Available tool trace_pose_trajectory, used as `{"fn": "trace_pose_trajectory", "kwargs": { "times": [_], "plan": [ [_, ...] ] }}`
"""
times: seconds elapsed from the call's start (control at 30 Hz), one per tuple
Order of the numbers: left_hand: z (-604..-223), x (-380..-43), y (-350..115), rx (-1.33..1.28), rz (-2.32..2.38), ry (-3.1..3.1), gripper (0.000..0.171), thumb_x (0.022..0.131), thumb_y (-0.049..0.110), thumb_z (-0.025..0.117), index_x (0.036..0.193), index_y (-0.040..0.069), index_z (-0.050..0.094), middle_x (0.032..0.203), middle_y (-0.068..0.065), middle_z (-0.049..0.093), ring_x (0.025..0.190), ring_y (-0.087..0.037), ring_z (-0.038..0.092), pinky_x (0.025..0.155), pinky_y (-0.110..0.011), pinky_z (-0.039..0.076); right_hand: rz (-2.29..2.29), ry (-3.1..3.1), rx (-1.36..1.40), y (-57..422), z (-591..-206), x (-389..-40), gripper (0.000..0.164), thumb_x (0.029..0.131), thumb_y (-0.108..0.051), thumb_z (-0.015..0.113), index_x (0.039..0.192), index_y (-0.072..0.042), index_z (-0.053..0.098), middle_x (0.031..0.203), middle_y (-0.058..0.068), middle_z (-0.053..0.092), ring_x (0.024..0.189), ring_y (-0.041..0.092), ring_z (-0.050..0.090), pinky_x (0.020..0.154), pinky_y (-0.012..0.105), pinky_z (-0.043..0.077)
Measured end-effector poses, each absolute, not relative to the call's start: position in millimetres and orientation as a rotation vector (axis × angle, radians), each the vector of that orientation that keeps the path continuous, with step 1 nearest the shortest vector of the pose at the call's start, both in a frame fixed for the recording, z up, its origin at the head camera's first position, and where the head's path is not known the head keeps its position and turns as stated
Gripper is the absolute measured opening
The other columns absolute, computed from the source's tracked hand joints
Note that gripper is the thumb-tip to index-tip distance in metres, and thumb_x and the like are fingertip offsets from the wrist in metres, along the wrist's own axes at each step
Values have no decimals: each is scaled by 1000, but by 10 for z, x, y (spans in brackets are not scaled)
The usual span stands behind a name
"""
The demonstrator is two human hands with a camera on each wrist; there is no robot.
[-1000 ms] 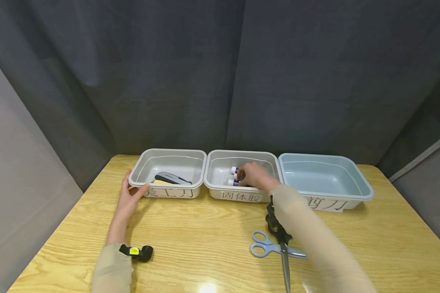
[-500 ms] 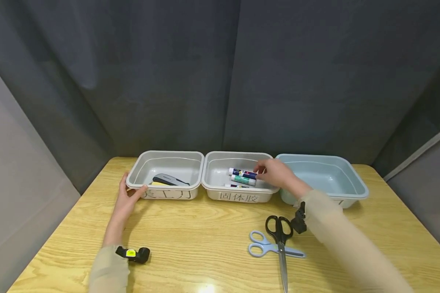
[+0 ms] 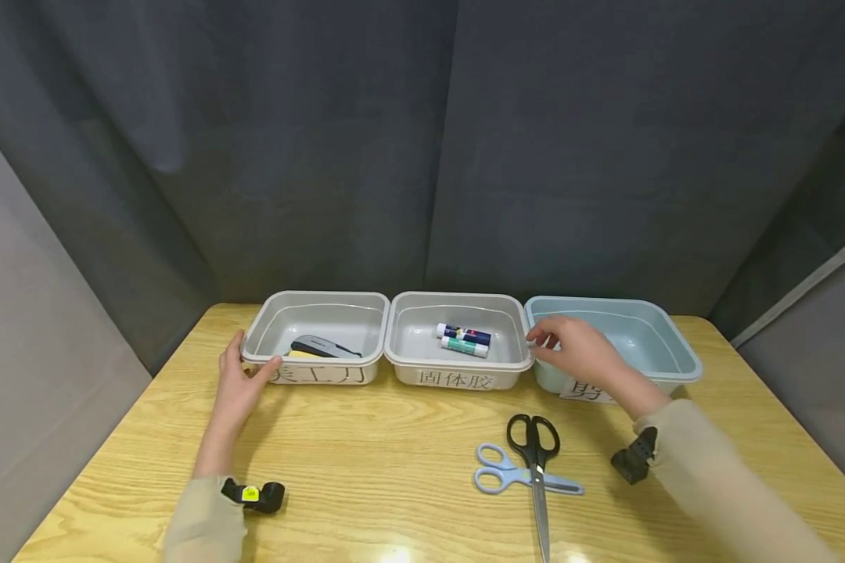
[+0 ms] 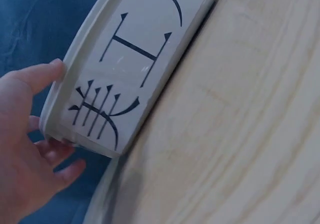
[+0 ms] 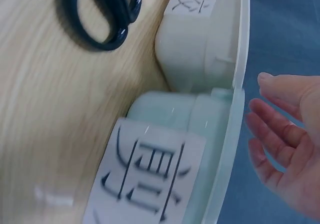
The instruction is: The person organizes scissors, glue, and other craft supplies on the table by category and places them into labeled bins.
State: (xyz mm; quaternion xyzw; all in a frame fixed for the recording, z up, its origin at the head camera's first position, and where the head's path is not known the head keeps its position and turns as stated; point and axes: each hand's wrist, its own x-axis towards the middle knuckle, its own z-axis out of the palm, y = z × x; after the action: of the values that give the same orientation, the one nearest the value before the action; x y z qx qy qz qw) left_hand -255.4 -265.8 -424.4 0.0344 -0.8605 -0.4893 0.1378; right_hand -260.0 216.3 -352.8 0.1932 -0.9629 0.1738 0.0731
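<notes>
My left hand (image 3: pixel 238 391) holds the front-left corner of the left grey bin (image 3: pixel 324 297), thumb at the front rim and fingers by the side. Inside that bin lie a grey-and-black utility knife (image 3: pixel 324 346) and a yellow item (image 3: pixel 303 354), partly hidden by the front wall. The middle grey bin (image 3: pixel 458 297) contains a dark blue glue stick (image 3: pixel 465 335) and a green-and-white one (image 3: pixel 465 346). My right hand (image 3: pixel 577 350) hovers above the near left part of the blue bin (image 3: pixel 676 336), fingers loosely bent with nothing between them.
Black-handled scissors (image 3: pixel 535 450) lie across light blue scissors (image 3: pixel 503 469) on the wooden table (image 3: pixel 366 469). Each bin bears a paper label in front. A dark curtain (image 3: pixel 324 156) hangs behind the table.
My right hand has come out of the middle bin, away from the glue sticks, and moved right over the blue bin. The left hand stays at its bin's corner.
</notes>
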Motion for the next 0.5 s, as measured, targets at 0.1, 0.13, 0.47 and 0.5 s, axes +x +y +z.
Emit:
{"fn": "trace_pose_trajectory", "kwargs": {
  "times": [0.1, 0.13, 0.47, 0.5],
  "plan": [
    [-4182, -2514, -2647, 115, -1303, -2571, 85, 77, 44, 56, 137, 8, 8, 131, -22, 18, 119, -35, 23, 96, -50, 23, 524, -2897, 545, 2294, -3522, -2517, 19, 75, -21, 63, 93, -13, 62, 85, 0, 60, 75, 16, 53, 61, 31, 44],
    [-4167, -2503, -2644, 124, -1265, -2597, 85, 77, 46, 55, 137, 7, 8, 131, -22, 18, 119, -35, 22, 96, -51, 21, 529, -2899, 530, 2336, -3520, -2492, 20, 75, -21, 63, 93, -12, 62, 86, 1, 60, 75, 16, 53, 61, 32, 44],
    [-3984, -2440, -2480, 74, -930, -2573, 65, 78, 35, 58, 128, 2, 34, 125, -22, 27, 114, -37, 24, 90, -50, 26, 557, -2844, 463, 2730, -3550, -2382, 34, 75, -28, 64, 101, -7, 58, 95, 8, 58, 82, 23, 52, 67, 38, 43],
    [-3959, -2439, -2442, 44, -895, -2552, 61, 78, 32, 60, 125, 2, 38, 124, -21, 29, 112, -37, 26, 89, -49, 27, 556, -2835, 456, 2764, -3558, -2374, 36, 75, -30, 63, 101, -7, 58, 96, 8, 57, 83, 23, 52, 67, 39, 43]
  ]
}}
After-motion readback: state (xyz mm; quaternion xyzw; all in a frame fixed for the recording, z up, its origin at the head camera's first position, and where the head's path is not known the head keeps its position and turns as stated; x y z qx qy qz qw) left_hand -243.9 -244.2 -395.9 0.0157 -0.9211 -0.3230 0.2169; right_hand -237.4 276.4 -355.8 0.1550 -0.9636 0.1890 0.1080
